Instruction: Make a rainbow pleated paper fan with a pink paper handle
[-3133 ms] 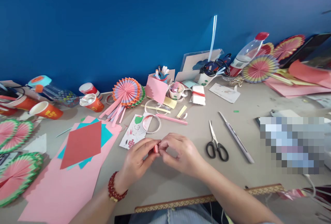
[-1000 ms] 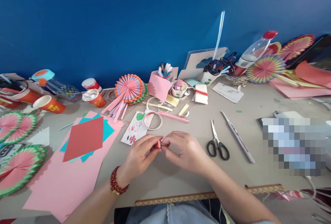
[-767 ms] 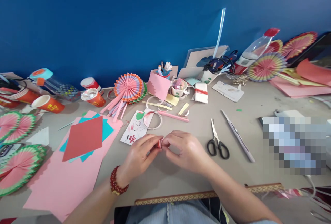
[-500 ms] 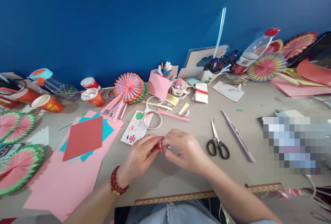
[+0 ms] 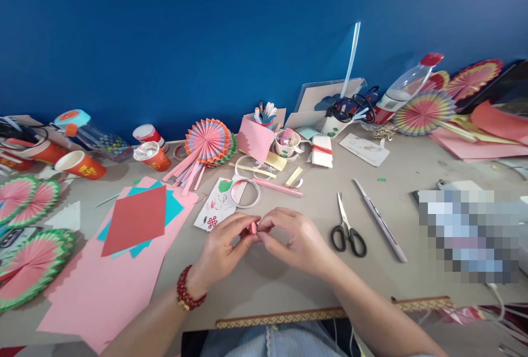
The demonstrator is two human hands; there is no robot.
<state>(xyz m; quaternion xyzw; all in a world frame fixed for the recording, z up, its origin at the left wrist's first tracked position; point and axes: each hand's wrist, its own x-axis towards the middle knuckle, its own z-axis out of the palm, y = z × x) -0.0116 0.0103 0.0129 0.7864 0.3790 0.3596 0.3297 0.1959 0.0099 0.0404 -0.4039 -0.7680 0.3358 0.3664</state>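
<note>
Above the table's near half, my left hand [image 5: 220, 247] pinches a small red and pale piece [image 5: 252, 228], mostly covered by fingers; it may be folded paper. My right hand [image 5: 295, 239] has its fingertips closed at the right side of the same piece, and the two hands' fingertips meet there. Just beyond the hands lie a white card with drawings [image 5: 212, 203] and a roll of clear tape [image 5: 245, 193]. Black-handled scissors [image 5: 348, 234] rest to the right, with a grey pen-shaped cutter [image 5: 380, 222] beside them.
Red square paper [image 5: 134, 219] and blue paper [image 5: 173, 208] lie on pink sheets [image 5: 111, 285] at left. Pleated paper fans [image 5: 208, 139], paper cups [image 5: 80, 165] and a tilted bottle [image 5: 408, 87] stand along the blue wall. A blurred-out device [image 5: 468, 236] lies right.
The small red piece has turned slightly between my fingertips and more of it shows. My hands stay nearly in place; the whole view has shifted a little.
</note>
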